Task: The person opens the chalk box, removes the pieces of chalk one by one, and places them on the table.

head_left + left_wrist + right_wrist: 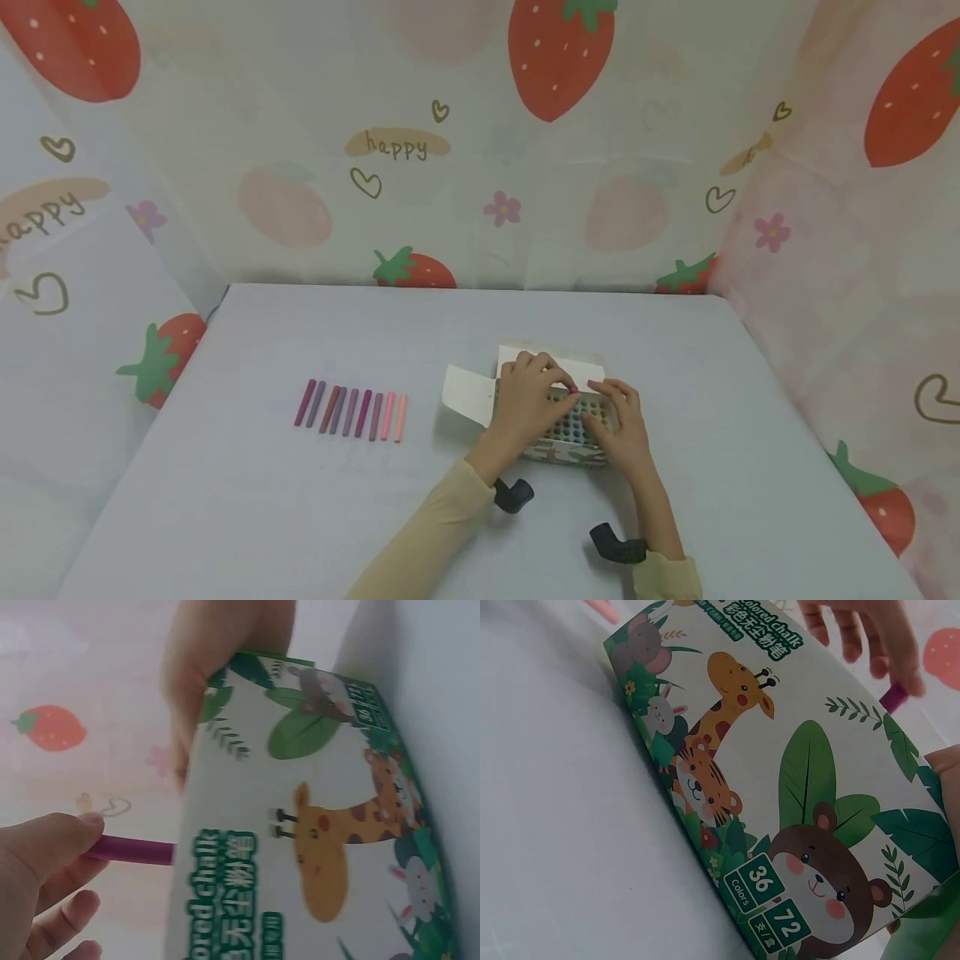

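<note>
My left hand (527, 404) pinches a magenta chalk stick (135, 850) between thumb and fingers over the chalk box (564, 453). In the left wrist view the stick's far end passes behind the box's rim. The box stands with its lid flaps folded back, its inside filled with rows of coloured chalk ends. At the box's right side, my right hand (628, 432) grips it, thumb over the near part and fingers towards the back corner. Giraffe, tiger and bear pictures cover the printed front (817, 757), seen large in the right wrist view.
Left of the box, several chalk sticks (363, 414) in purple, brown and pink lie side by side in a row on the white table (225, 500). An open white flap (468, 394) juts out from the box's left. Strawberry-printed cloth (480, 167) encloses the table's back and sides.
</note>
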A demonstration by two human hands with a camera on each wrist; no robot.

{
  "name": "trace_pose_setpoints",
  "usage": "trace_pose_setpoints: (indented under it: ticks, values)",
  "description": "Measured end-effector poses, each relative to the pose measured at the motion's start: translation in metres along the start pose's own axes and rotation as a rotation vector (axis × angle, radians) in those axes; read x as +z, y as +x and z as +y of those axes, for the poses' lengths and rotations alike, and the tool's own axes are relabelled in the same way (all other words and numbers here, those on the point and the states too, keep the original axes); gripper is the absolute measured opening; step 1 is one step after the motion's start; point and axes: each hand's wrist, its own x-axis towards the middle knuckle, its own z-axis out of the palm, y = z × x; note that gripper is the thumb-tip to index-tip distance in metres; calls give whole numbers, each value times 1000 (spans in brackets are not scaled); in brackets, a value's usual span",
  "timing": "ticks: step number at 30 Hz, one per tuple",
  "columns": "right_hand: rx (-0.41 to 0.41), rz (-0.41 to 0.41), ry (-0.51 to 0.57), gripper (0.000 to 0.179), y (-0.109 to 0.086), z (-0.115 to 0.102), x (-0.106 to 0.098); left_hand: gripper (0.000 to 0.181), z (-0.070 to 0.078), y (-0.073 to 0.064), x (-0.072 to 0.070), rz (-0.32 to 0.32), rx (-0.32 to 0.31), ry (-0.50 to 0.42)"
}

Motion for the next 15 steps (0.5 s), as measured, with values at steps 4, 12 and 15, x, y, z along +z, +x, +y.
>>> trace_pose_setpoints:
  ticks: [4, 12, 15]
  values:
    - [10, -10, 5, 47, 1, 0, 0, 17, -2, 0, -8, 37, -8, -71]
    - [31, -8, -3, 47, 1, 2, 0, 15, -7, 1, -26, 98, -10, -147]
    - [32, -5, -8, 48, 1, 2, 1, 15, -11, 0, -33, 134, -6, -166]
